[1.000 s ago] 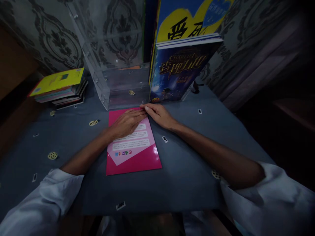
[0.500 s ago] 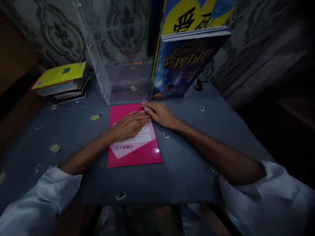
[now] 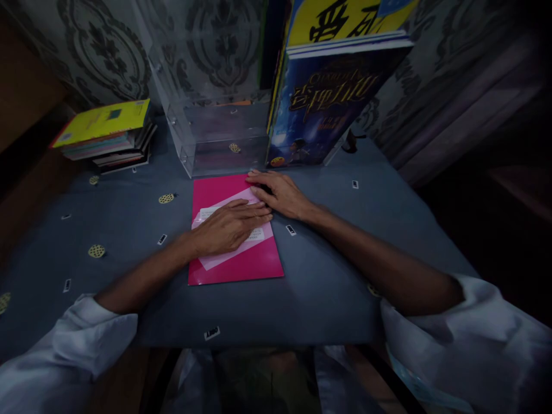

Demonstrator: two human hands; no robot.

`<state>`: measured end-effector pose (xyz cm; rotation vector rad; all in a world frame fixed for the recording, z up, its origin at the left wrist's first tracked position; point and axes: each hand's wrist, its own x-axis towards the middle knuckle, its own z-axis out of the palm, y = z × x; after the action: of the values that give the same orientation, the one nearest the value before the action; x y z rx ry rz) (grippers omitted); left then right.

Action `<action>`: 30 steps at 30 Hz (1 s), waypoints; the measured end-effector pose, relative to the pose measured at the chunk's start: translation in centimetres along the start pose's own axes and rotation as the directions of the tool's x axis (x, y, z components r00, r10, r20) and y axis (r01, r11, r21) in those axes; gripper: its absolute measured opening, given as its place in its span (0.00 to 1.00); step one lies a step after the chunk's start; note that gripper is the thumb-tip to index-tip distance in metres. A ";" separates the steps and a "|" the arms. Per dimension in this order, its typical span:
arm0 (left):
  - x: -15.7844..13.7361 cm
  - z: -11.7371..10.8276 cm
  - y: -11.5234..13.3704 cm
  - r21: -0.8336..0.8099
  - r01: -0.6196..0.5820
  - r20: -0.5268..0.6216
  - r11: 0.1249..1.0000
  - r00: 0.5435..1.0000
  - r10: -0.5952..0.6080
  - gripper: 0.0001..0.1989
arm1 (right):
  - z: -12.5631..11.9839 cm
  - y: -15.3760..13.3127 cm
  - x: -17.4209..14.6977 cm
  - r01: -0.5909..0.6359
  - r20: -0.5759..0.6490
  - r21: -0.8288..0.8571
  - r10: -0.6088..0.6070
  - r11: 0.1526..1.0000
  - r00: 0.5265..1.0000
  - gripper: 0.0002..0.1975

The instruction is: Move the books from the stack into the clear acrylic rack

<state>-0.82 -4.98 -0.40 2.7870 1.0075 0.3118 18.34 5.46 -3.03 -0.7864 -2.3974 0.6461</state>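
Observation:
A bright pink booklet with a pale pink slanted band and white text boxes lies closed on the table. My left hand rests flat across its middle, fingers stretched toward the right edge and covering part of the print. At the upper right corner is my right hand, its fingers bent over the corner and its thumb spread apart. The fingertips of the left hand are close to the right thumb; whether they touch I cannot tell.
Behind the booklet stands a clear plastic rack. To its right, a dark blue book stands upright before a yellow one. A stack of books sits at the left. A patterned grey cloth covers the table.
My left hand has slid slightly toward me and to the right on the booklet, now covering the coloured lettering. My right hand stays at the corner. The view has tilted slightly.

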 end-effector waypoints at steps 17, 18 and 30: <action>-1.5 -0.4 2.9 -0.084 -0.066 0.057 0.994 0.996 0.070 0.24 | -0.2 -0.2 -0.1 -0.011 0.033 -0.012 0.012 1.000 0.999 0.20; -1.6 -0.5 3.2 -0.092 -0.059 0.075 0.994 0.995 0.066 0.24 | -0.2 -0.2 -0.1 -0.013 0.037 -0.016 0.014 1.000 0.999 0.20; -3.0 -0.6 6.4 -0.122 -0.116 0.137 0.986 0.982 0.132 0.25 | 0.1 0.0 -0.1 0.012 0.041 -0.069 -0.009 0.998 0.999 0.21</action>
<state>0.63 -11.72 1.20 2.7285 0.7604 0.1736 18.35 5.36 -3.13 -0.7959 -2.4709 0.5831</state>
